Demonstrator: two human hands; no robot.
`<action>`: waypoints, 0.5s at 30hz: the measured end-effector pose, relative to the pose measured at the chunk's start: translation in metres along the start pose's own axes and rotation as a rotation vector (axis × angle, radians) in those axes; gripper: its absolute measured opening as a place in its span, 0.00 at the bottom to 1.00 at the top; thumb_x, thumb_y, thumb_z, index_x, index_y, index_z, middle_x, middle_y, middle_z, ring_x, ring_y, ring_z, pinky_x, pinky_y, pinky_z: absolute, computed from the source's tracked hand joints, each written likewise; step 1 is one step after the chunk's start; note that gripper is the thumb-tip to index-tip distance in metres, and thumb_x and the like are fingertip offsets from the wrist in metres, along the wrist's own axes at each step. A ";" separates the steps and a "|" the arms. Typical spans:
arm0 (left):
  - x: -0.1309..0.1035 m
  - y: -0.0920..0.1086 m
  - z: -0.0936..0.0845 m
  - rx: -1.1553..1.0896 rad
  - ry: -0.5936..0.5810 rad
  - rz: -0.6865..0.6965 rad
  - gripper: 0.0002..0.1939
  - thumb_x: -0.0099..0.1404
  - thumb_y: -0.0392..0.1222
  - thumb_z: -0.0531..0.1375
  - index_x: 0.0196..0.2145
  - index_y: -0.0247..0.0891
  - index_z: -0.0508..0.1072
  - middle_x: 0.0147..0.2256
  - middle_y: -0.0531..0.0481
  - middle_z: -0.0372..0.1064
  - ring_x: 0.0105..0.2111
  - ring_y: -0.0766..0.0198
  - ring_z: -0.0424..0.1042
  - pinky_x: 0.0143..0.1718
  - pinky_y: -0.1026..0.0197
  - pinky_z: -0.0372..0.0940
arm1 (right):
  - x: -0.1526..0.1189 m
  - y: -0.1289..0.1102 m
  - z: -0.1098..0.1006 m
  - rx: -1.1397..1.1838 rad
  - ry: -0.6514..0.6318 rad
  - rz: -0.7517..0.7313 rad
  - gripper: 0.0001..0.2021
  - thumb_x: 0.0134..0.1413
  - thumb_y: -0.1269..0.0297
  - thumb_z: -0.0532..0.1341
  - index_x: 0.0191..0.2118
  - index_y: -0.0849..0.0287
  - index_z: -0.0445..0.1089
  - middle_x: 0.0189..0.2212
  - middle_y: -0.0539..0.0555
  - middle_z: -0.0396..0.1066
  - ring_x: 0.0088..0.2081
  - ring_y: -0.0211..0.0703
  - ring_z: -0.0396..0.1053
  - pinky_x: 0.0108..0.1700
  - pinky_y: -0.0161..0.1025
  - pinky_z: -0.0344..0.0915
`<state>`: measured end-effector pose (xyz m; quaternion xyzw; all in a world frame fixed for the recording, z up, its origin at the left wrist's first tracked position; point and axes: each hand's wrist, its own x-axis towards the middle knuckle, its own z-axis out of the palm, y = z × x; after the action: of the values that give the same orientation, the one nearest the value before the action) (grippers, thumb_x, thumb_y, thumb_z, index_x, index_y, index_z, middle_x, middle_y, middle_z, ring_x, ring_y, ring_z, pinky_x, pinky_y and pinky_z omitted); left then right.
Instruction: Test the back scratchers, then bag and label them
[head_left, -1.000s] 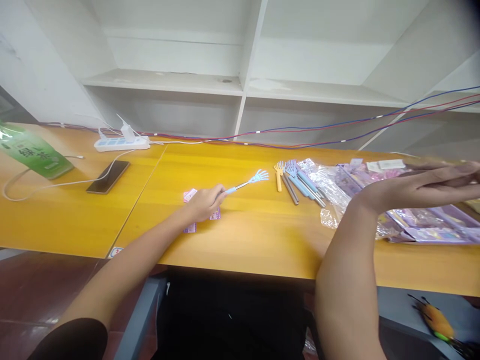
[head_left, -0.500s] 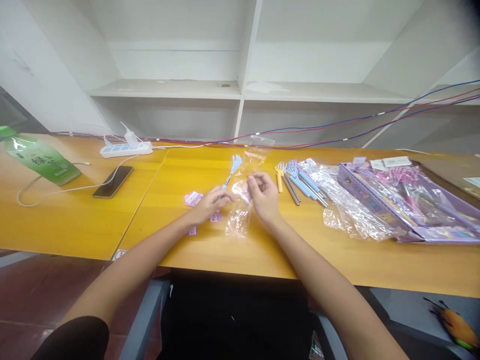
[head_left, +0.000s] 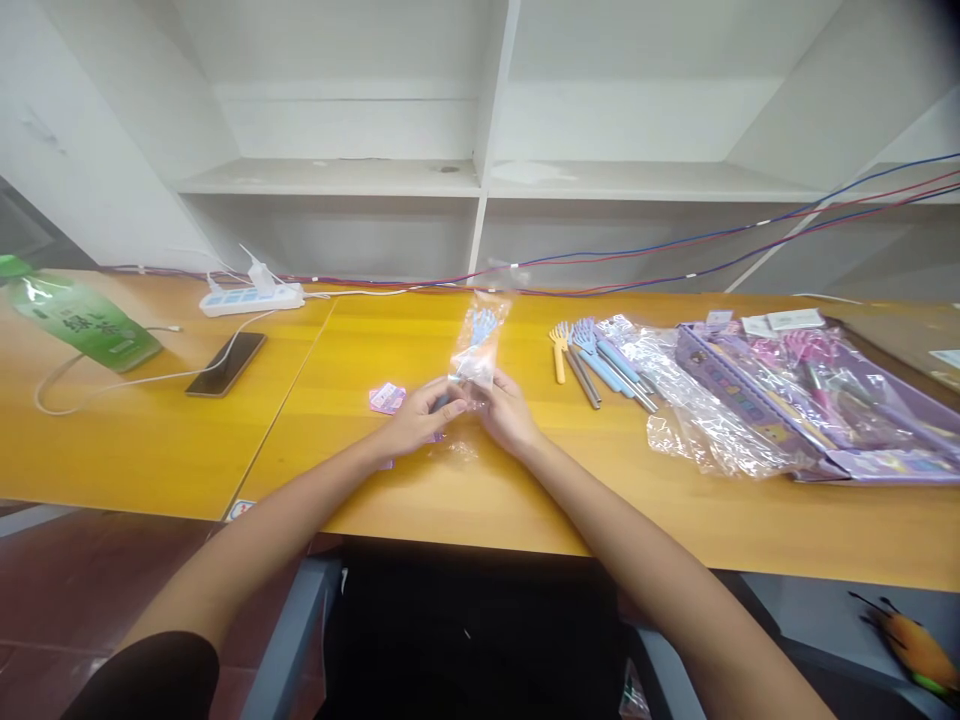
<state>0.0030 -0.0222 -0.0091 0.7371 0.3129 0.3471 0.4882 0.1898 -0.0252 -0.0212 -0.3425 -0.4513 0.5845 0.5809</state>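
Observation:
My left hand (head_left: 421,415) is closed around the handle of a blue back scratcher (head_left: 484,325), whose clawed head shows inside a clear plastic bag (head_left: 491,308). The handle is mostly hidden by the fingers. Close by on the right, my right hand (head_left: 510,412) pinches the side of the bag. Small purple printed cards (head_left: 387,398) lie on the table beside and partly under my left hand. To the right of my hands lie a yellow back scratcher (head_left: 559,352) and several blue ones (head_left: 600,362) with metal rods.
Clear bags (head_left: 697,410) and a purple display box (head_left: 757,400) of packaged back scratchers lie on the right. At the left are a phone (head_left: 226,364), a power strip (head_left: 251,299) and a green bottle (head_left: 82,320). Cables (head_left: 585,258) run along the back.
The back scratcher's head, outside the bag before, is now within it. My right hand and the bag have moved left, closer to my left hand.

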 end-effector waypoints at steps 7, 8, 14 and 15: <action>0.001 0.001 0.001 0.069 -0.026 0.038 0.20 0.74 0.60 0.61 0.38 0.39 0.75 0.41 0.47 0.72 0.39 0.61 0.72 0.41 0.59 0.69 | -0.005 -0.008 -0.002 -0.183 -0.089 0.049 0.23 0.54 0.44 0.73 0.46 0.57 0.79 0.42 0.54 0.79 0.44 0.46 0.74 0.50 0.43 0.70; 0.001 0.000 0.002 0.052 -0.031 0.013 0.20 0.73 0.60 0.61 0.38 0.39 0.75 0.42 0.47 0.72 0.36 0.63 0.72 0.38 0.60 0.69 | -0.005 -0.007 -0.002 -0.206 -0.076 0.045 0.23 0.54 0.42 0.73 0.43 0.57 0.78 0.39 0.54 0.78 0.43 0.46 0.74 0.50 0.43 0.70; 0.006 -0.005 -0.004 -0.089 0.061 -0.049 0.21 0.73 0.61 0.61 0.42 0.38 0.73 0.38 0.49 0.74 0.28 0.70 0.71 0.30 0.65 0.67 | 0.004 -0.009 -0.011 -0.119 0.189 -0.157 0.23 0.58 0.37 0.68 0.39 0.53 0.70 0.37 0.51 0.72 0.41 0.42 0.72 0.46 0.40 0.72; 0.007 -0.005 -0.006 -0.116 0.089 -0.055 0.22 0.73 0.62 0.61 0.43 0.38 0.72 0.37 0.50 0.76 0.25 0.71 0.70 0.28 0.65 0.66 | 0.006 -0.012 -0.014 -0.071 0.240 -0.183 0.24 0.58 0.36 0.67 0.38 0.52 0.68 0.36 0.51 0.72 0.40 0.42 0.72 0.45 0.40 0.72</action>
<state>0.0017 -0.0123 -0.0106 0.6826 0.3335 0.3837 0.5250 0.2069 -0.0188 -0.0146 -0.3877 -0.4285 0.4675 0.6690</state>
